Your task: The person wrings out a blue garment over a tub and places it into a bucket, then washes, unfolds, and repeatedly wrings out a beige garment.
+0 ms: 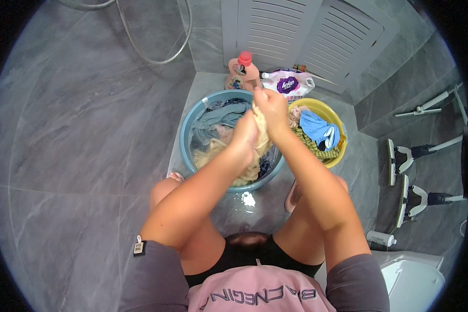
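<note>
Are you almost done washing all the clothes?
Not yet. Some pieces, a blue one on top, already sit in the yellow basin. The left hand and right hand are wringing a cream cloth over the blue basin, where more clothes soak in water.

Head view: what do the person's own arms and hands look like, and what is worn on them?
Both hands, left hand and right hand, are bare: no gloves, rings or watch visible. Forearms are bare; short grey sleeves cover the upper arms, the left one bearing a small tag.
</note>
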`<state>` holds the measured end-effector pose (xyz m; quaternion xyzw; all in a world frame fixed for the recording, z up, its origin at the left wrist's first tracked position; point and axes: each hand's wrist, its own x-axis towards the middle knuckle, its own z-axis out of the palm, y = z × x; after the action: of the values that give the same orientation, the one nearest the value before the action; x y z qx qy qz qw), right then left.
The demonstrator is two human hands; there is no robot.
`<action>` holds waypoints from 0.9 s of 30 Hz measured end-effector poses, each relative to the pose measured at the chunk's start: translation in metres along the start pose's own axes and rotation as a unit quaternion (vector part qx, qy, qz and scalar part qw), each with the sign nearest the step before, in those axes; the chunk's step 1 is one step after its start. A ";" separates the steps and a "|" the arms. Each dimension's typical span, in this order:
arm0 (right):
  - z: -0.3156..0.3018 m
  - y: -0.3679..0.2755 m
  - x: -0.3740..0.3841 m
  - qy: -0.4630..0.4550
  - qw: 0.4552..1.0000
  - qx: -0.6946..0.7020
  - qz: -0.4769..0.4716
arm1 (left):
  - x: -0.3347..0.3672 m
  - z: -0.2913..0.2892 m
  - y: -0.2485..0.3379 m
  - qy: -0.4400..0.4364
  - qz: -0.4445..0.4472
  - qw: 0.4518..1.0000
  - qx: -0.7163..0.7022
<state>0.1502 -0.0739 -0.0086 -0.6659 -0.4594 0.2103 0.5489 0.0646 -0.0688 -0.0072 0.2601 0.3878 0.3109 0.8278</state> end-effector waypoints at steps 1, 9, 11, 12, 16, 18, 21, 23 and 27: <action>-0.002 -0.001 0.004 -0.010 1.000 0.009 0.025 | 0.005 -0.003 -0.007 -0.014 -0.009 1.000 0.000; 0.037 -0.017 -0.042 -0.021 0.972 -0.124 -0.199 | 0.021 -0.051 0.025 -0.158 -0.041 0.977 -0.134; 0.021 0.006 -0.005 0.031 0.998 0.002 -0.051 | 0.007 -0.013 0.006 0.039 0.021 0.999 0.028; 0.007 0.005 0.007 0.015 1.000 -0.003 -0.005 | 0.004 -0.003 -0.001 -0.002 0.009 1.000 0.010; 0.022 -0.024 -0.023 0.024 0.995 -0.065 -0.071 | 0.020 -0.031 0.005 -0.061 0.033 0.993 -0.099; 0.034 -0.027 -0.055 -0.025 0.983 -0.035 -0.179 | 0.029 -0.043 0.030 -0.034 -0.023 0.988 -0.147; 0.041 -0.031 -0.056 -0.046 0.976 -0.073 -0.201 | 0.060 -0.088 0.038 -0.069 0.037 0.995 -0.063; 0.038 -0.009 -0.029 0.063 0.977 -0.069 -0.191 | 0.031 -0.042 0.022 -0.117 -0.023 0.984 -0.132; 0.011 0.013 0.009 0.057 0.997 -0.048 -0.034 | 0.008 -0.004 0.013 -0.033 -0.028 0.999 -0.007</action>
<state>0.1509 -0.0604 -0.0215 -0.6864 -0.4594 0.1312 0.5482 0.0614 -0.0536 -0.0044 0.2536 0.3656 0.2813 0.8502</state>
